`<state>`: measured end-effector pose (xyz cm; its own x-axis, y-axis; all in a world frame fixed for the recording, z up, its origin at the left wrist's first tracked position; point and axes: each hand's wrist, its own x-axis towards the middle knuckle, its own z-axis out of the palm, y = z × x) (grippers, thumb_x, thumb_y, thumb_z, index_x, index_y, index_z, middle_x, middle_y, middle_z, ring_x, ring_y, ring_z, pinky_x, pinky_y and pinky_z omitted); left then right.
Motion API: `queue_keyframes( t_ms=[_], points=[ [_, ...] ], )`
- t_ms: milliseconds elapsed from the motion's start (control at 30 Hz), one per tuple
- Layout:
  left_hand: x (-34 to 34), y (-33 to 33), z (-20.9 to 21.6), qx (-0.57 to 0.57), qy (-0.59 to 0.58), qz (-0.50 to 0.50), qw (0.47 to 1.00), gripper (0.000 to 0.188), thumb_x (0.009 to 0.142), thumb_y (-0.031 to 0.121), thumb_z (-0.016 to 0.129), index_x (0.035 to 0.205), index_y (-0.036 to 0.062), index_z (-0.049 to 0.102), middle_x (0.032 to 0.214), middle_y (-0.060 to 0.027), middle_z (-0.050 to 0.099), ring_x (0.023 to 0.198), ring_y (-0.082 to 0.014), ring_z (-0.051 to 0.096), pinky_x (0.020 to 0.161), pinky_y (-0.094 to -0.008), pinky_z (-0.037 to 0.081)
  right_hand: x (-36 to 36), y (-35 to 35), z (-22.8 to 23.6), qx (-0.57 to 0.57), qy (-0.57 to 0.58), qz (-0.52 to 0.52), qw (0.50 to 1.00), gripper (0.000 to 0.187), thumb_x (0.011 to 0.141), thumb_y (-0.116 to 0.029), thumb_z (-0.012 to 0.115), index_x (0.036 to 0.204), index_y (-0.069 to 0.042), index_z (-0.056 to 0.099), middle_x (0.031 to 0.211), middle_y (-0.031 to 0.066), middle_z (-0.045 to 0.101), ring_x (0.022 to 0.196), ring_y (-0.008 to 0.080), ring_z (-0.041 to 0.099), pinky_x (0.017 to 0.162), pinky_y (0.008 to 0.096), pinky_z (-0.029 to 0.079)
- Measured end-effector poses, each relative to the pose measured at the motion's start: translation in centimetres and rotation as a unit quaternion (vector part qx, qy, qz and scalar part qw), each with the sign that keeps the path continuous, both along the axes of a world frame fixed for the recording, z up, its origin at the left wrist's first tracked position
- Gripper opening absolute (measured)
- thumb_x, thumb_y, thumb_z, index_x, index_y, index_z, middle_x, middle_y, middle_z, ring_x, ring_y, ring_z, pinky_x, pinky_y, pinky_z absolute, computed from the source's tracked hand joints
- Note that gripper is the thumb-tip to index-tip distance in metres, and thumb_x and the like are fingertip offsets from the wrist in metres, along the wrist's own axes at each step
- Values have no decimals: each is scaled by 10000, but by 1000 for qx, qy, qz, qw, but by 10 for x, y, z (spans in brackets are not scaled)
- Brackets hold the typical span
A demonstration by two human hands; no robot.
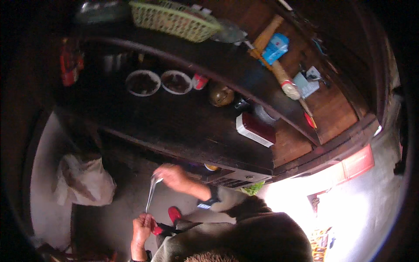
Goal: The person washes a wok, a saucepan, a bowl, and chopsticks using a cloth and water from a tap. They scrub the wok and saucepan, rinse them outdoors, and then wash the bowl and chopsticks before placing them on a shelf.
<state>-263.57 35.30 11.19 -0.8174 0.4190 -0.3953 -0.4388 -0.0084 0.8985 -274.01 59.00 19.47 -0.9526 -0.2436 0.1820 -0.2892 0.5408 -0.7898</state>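
A thin, pale, shiny strip (151, 194) is stretched between my two hands, perhaps of plastic; its exact kind cannot be made out. My right hand (171, 177) is closed on its upper end, slightly blurred, with a dark watch (207, 203) on the wrist. Lower and to the left, my left hand (143, 225) pinches the other end, fingers pressed together. Both hands are in the air over the grey floor, in front of the dark wooden shelf unit (174, 120). Below them a red shoe (174, 214) shows.
A whitish sack (87, 181) stands on the floor at left. On the shelves are two bowls with dark contents (143, 83), a round brownish pot (221, 95), a dark red and white box (255, 129), a green basket (174, 19) and a blue packet (276, 48). Bright light enters at right.
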Motion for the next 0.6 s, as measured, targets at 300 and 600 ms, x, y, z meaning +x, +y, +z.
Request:
queue_keyframes(
  t_ms=[300, 600],
  points=[
    [5, -78, -72, -407, 187, -150, 882, 132, 832, 100, 577, 870, -14, 631, 671, -148, 638, 540, -220, 632, 492, -349, 493, 93, 173, 285, 37, 256, -298, 919, 182, 859, -3, 533, 987, 5, 661, 830, 32, 613, 595, 63, 503, 532, 206, 427],
    [-17, -68, -80, -444, 156, -52, 881, 193, 758, 174, 633, 827, 0, 585, 768, -190, 619, 659, -354, 596, 594, -408, 492, 53, 428, 424, 380, 462, -502, 625, 242, 866, -24, 506, 1079, -46, 619, 901, 188, 613, 766, 345, 606, 669, 398, 486]
  ],
)
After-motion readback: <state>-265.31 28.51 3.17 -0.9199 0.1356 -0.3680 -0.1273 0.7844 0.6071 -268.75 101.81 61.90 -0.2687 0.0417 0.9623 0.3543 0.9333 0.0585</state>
